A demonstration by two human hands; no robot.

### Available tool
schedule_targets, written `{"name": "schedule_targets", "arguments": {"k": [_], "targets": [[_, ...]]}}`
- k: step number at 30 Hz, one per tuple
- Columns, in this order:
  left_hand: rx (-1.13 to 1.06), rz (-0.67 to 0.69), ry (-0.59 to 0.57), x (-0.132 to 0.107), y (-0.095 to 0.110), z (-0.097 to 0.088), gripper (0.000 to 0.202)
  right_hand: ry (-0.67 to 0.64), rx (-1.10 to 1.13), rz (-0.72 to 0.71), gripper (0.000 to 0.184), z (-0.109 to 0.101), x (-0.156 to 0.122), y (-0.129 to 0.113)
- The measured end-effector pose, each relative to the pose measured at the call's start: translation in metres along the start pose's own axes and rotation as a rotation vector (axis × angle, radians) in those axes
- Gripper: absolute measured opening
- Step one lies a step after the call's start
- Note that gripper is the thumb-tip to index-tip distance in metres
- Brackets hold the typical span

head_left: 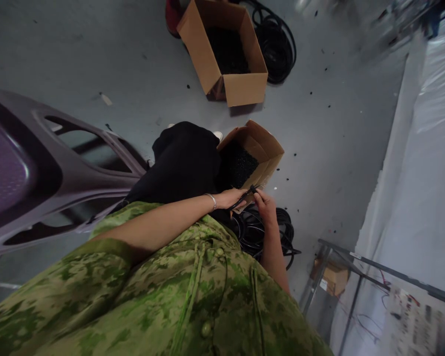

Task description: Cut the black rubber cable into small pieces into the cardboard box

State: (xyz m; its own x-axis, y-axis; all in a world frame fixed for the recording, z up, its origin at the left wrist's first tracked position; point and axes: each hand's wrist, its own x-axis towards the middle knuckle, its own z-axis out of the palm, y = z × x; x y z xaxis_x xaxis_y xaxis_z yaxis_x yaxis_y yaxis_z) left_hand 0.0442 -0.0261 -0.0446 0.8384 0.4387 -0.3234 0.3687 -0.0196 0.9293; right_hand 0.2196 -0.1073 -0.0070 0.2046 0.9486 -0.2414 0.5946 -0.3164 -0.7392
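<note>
Grey floor [96, 59] carries cartons and dark scraps. The left hand [230, 198] and right hand [266, 205] are both closed in a pinch on a thin black cable [246, 194], held beside an open carton [267, 148] of black parts, above a cable coil [278, 227]. Judged light, limp and slippery; best gripped close to its end.

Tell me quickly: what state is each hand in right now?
Left hand: closed, pinching the thin black cable.
Right hand: closed, grip on the same cable's end.
</note>
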Motion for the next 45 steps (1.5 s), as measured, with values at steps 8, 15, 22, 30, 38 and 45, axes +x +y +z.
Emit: {"name": "schedule_targets", "arguments": {"k": [8, 15, 22, 30, 38, 45], "targets": [[0.275, -0.040, -0.002, -0.008, 0.014, -0.005, 0.036, -0.024, -0.151, -0.042, 0.034, 0.000, 0.007, 0.006], [0.284, -0.010, 0.043, -0.009, 0.012, -0.003, 0.024, -0.054, -0.275, -0.092, 0.035, -0.007, 0.015, 0.009], [0.322, -0.015, 0.054, -0.009, 0.015, -0.004, 0.022, -0.046, -0.392, -0.103, 0.034, -0.014, 0.021, 0.010], [0.220, -0.055, 0.113, -0.001, 0.009, 0.001, 0.018, 0.003, -0.407, -0.091, 0.034, -0.008, 0.021, 0.008], [0.278, -0.051, 0.077, 0.000, 0.014, -0.001, 0.029, 0.031, -0.124, -0.004, 0.043, -0.006, 0.019, -0.005], [0.372, -0.048, 0.097, -0.008, 0.024, -0.006, 0.029, -0.070, 0.080, 0.075, 0.047, -0.013, 0.025, -0.008]]}}
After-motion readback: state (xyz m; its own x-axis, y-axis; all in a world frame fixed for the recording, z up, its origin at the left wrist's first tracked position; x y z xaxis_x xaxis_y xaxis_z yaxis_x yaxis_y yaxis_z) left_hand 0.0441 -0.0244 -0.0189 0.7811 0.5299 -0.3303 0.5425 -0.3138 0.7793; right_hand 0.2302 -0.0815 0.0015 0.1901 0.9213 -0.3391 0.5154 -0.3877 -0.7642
